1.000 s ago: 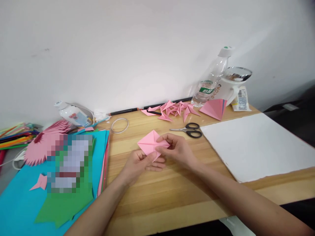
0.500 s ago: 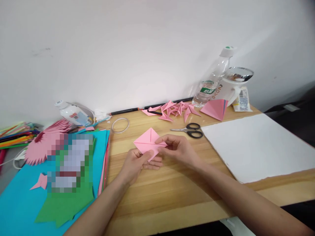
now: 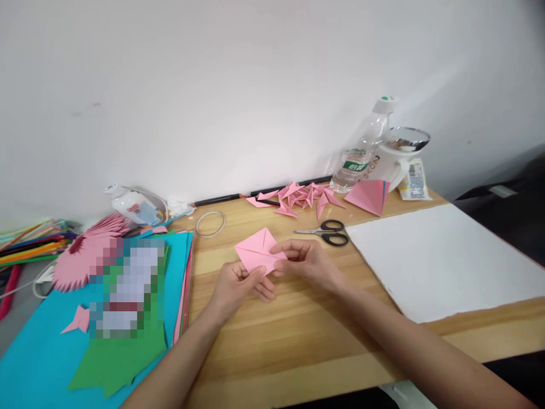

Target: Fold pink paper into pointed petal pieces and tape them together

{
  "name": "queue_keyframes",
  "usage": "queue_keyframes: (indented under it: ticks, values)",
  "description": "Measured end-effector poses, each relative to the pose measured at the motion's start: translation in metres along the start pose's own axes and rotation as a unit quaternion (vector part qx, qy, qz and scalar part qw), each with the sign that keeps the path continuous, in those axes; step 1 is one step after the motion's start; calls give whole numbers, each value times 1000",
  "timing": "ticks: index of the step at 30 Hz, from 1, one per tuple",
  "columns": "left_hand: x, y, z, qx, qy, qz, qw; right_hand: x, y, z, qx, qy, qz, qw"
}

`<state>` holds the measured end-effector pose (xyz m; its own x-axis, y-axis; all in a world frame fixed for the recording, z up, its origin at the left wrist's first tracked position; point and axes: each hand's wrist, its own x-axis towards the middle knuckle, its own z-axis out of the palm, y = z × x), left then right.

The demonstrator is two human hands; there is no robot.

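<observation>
Both of my hands hold a folded pink paper square (image 3: 256, 250) just above the wooden table (image 3: 272, 329). My left hand (image 3: 238, 287) grips its lower corner from beneath, fingers curled around the edge. My right hand (image 3: 304, 261) pinches the right side of the pink paper along a crease. The sheet shows diagonal fold lines and its far corner points toward the wall.
Black scissors (image 3: 326, 232) lie just beyond my right hand. Several folded pink pieces (image 3: 302, 196), a pink cone (image 3: 369, 196), a plastic bottle (image 3: 361, 150) and a white mug (image 3: 394, 159) stand by the wall. A white sheet (image 3: 438, 255) lies right; coloured paper stacks (image 3: 51, 363), a tape ring (image 3: 210, 222) left.
The view has shifted slightly downward. My hands keep hold of the pink paper, which has turned a little and moved slightly left; my right fingers have slid along its crease.
</observation>
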<state>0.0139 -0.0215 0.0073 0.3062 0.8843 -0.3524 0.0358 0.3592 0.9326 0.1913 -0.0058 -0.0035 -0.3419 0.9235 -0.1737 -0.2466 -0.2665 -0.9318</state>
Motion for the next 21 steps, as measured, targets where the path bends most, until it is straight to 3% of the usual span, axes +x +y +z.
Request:
queue_keyframes:
  ticks: [7, 15, 21]
  values:
    - [4, -2, -6, -7, -14, -56, 998, 6, 6, -2, -21, -2, -12, 1000]
    - [9, -8, -13, -10, -36, -48, 998, 12, 9, -9, -1, -21, 22, 1000]
    - [9, -7, -5, 19, -23, -48, 998, 12, 24, 3, -73, 0, -40, 996]
